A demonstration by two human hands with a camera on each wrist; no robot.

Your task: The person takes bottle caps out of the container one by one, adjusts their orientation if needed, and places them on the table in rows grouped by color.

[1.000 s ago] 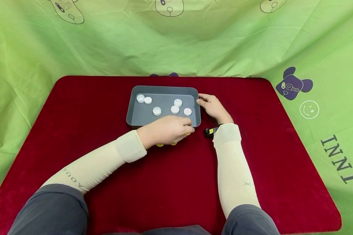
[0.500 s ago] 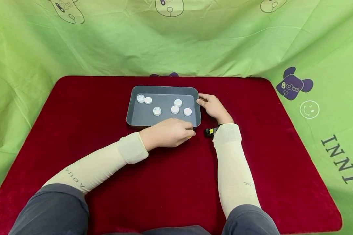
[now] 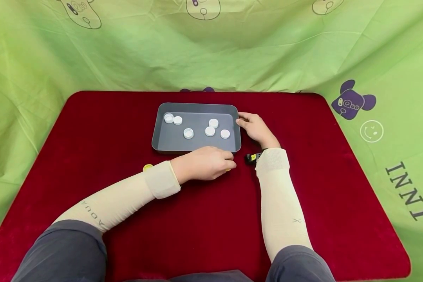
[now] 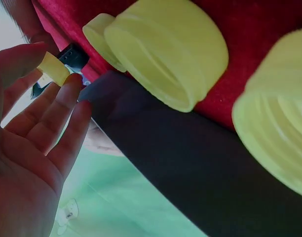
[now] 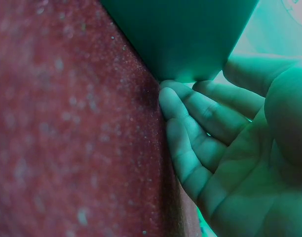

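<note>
Pinching a partly hidden yellow cap [image 4: 54, 70], the left hand [image 3: 209, 162]; resting loose-fingered against the tray [image 3: 174, 143], the right hand [image 3: 256, 128].

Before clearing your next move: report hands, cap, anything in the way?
Left hand pinches yellow cap outside tray. Right hand against tray's right side. Near wall may block a low entry.

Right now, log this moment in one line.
left hand: pinching yellow cap | right hand: fingers touching grey tray | grey tray: six white caps inside
</note>
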